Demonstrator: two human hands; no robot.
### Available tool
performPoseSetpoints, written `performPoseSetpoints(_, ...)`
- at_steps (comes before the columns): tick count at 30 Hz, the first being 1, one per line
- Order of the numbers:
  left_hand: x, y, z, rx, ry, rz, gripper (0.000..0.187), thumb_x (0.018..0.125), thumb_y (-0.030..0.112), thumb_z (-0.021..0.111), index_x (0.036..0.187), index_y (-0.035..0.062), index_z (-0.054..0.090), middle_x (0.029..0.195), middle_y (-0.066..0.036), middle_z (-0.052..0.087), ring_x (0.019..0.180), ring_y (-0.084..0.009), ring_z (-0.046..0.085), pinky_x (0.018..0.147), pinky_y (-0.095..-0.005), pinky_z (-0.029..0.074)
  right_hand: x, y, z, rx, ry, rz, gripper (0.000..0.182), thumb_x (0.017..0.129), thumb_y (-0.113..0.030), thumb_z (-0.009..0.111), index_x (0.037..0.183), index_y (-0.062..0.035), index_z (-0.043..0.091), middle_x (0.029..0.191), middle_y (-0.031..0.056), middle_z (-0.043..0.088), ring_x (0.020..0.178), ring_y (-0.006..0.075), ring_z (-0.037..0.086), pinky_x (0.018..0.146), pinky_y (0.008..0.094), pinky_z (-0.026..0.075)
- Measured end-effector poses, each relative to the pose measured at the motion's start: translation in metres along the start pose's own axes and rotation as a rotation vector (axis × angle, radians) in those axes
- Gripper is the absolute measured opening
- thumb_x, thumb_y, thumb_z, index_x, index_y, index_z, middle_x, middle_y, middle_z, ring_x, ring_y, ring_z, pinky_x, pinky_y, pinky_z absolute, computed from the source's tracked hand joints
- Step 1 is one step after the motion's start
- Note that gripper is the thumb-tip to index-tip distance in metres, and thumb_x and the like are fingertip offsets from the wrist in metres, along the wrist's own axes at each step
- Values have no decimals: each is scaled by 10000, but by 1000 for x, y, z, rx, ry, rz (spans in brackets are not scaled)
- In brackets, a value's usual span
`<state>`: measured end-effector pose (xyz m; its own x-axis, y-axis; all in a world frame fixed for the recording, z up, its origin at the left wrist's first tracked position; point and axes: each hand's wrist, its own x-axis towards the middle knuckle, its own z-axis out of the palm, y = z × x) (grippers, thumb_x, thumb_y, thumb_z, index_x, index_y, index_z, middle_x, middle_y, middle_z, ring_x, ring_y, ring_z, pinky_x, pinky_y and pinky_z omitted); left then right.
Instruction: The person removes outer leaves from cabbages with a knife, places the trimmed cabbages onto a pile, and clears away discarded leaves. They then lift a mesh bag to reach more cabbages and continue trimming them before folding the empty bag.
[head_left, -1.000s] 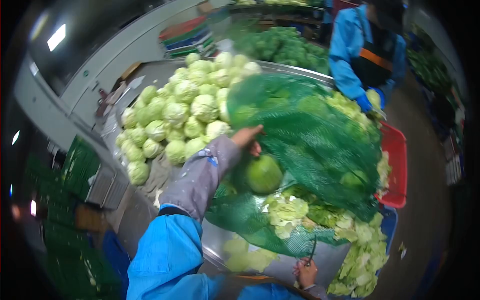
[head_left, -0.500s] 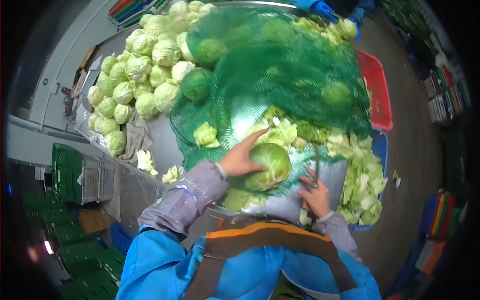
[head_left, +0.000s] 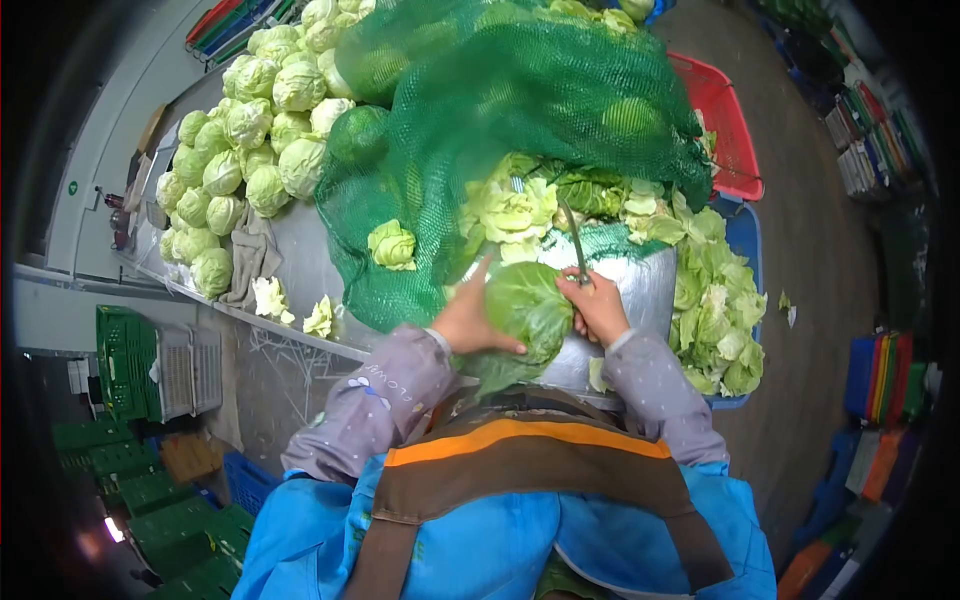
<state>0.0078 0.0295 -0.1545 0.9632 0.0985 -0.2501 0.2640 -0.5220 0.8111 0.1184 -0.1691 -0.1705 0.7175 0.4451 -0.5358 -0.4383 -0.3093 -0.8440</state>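
Observation:
A green cabbage [head_left: 528,312] is right in front of my body, at the near edge of the metal table. My left hand [head_left: 474,320] grips its left side, thumb across the near part. On the other side, my right hand [head_left: 597,308] is closed round a knife, its knuckles right at the cabbage. The thin, curved knife blade [head_left: 573,232] points up and away from me. Just beyond the cabbage lie loose pale leaves [head_left: 510,212] on the green mesh netting [head_left: 440,130]. A small leafy piece of cabbage [head_left: 391,245] rests on the netting to the left.
Trimmed pale cabbages [head_left: 245,130] are piled on the table's left, near a grey cloth [head_left: 252,262]. Whole cabbages show under the netting. To the right, a blue crate [head_left: 744,250] overflows with leaves [head_left: 725,320], and a red crate [head_left: 735,130] stands behind it. Green crates [head_left: 128,350] stand at left.
My right hand has moved up with the knife to the cabbage's right side. The cabbage has turned in my left hand. The camera view has shifted, and the co-worker's gloved hands have mostly left it.

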Motion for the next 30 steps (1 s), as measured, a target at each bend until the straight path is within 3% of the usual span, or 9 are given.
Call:
performPoseSetpoints(5,-2,11,17,-491,-32,-185,1109,497,262,902,1351,-17,251,1267,-209,429,1208,-303,425,1050,-367,323,-23,3,-4,235,-54,-98,557,751,-109,741,1239,-23,486,705,35,612,396,46,432,351,205,343)
performPoseSetpoints(8,-15,39,9,-105,385,166,946,511,203,899,1247,54,323,1147,-124,432,1112,-257,457,994,-362,367,-33,-20,-4,75,-47,-359,687,646,67,751,1265,-27,469,1141,157,586,426,15,400,404,182,355)
performPoseSetpoints(11,-10,37,-13,-166,377,187,969,477,231,914,1230,49,331,1176,-138,408,1121,-256,451,982,-358,379,-27,-14,-15,90,-96,-552,700,642,92,731,1275,-60,475,1225,23,565,495,-10,399,462,168,360)
performPoseSetpoints(15,12,28,-6,153,350,38,1096,480,350,899,1317,6,280,1203,-198,415,1126,-320,469,959,-372,416,-28,17,-23,-88,-192,-417,598,708,80,660,1261,-63,485,1175,24,585,495,1,415,461,175,364)
performPoseSetpoints(17,24,39,1,319,227,55,1155,493,418,880,1349,-18,238,1259,-241,360,1151,-370,441,971,-394,408,-38,17,-24,36,-16,-272,406,793,21,578,1192,-18,517,1196,54,544,494,16,462,445,168,372)
performPoseSetpoints(18,31,42,8,297,194,35,1122,500,421,874,1330,-19,259,1248,-244,365,1130,-388,453,965,-413,407,-45,11,-21,56,24,-402,312,805,29,534,1111,-33,549,999,24,570,552,50,491,467,202,412)
performPoseSetpoints(24,36,63,49,121,215,9,930,524,305,875,1196,-37,332,1202,-249,402,1129,-398,463,914,-426,423,-65,22,-43,-347,151,-494,293,834,-57,526,1126,-46,529,1003,124,604,680,185,587,550,299,472)
performPoseSetpoints(26,27,61,49,99,108,99,1104,473,262,897,1309,-48,247,1303,-266,369,1219,-395,399,1012,-400,356,-77,17,-52,-611,228,-370,282,845,-143,539,1118,-73,524,775,181,602,696,304,607,637,393,472)
performPoseSetpoints(30,38,59,40,77,47,240,1260,431,245,912,1393,-27,146,1444,-254,206,1304,-396,305,1073,-412,291,-81,27,-59,-386,113,-291,420,802,-129,616,1190,-61,472,816,184,616,771,319,626,677,385,480)
